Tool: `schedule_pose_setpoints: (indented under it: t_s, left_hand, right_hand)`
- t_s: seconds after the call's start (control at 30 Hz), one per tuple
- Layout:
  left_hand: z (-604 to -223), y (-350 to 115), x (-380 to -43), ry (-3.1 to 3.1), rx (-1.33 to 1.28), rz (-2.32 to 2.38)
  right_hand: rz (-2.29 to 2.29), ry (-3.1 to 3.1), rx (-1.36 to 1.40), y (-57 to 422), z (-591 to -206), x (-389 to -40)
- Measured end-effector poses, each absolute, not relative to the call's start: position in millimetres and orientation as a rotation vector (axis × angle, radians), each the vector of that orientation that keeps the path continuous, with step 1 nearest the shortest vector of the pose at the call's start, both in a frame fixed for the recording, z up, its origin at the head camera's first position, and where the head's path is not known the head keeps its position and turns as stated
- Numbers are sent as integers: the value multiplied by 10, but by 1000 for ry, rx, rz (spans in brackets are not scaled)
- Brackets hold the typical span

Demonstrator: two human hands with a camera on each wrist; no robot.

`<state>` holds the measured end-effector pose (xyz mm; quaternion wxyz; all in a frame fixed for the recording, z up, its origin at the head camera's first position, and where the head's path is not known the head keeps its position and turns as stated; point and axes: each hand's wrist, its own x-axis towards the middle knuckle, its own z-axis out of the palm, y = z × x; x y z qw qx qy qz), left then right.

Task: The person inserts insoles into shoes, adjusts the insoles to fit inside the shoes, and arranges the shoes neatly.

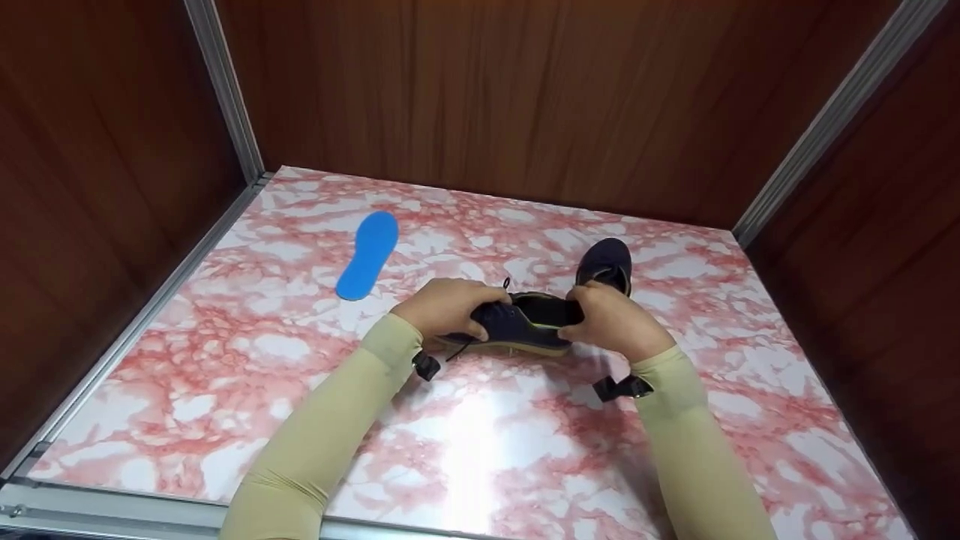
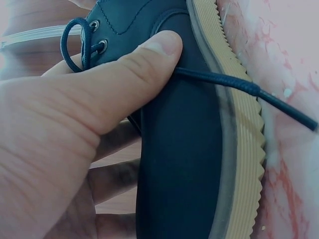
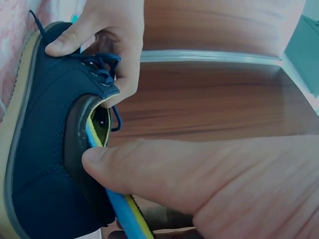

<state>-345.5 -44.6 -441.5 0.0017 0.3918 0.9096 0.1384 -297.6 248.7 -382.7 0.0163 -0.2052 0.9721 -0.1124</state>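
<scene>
A dark navy lace-up shoe with a ribbed tan sole lies sideways on the table, toe to the left. My left hand grips its front part, thumb on the near side and fingers over the far side. A loose lace end crosses the sole edge beside that thumb. At the heel opening, my right hand pinches an insole with a blue and yellow edge. Part of the insole is inside the shoe and its back end sticks out; the front end is hidden.
A blue insole lies flat at the back left. The second dark shoe stands behind my right hand. Brown wood-grain panels with metal framing enclose the red-and-white marbled table at the back and sides.
</scene>
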Motion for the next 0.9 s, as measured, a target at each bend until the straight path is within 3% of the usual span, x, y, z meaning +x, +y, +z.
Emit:
schedule_pose_setpoints:
  t_s: [0.9]
  left_hand:
    - [-4399,-430,-3457,2840,1221,436]
  right_hand:
    - [-298,3036,-728,2563,-3823,-2985]
